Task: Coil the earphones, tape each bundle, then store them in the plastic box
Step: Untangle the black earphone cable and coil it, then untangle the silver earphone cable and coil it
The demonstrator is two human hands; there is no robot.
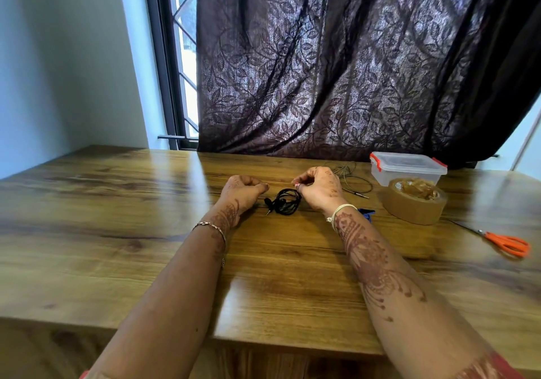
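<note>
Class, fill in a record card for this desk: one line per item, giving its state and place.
left hand: fingers curled, grip unclear
right hand: fingers curled, grip unclear
black earphones: coiled, on table between hands
grey earphones: loose, behind right hand
box: lid on
tape: roll, in front of box
scissors: far right

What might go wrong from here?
The black earphone coil shows no tape, so it may spring open. The thin grey cable behind the right hand could tangle with it. The plastic box looks closed, so it likely needs opening first.
</note>
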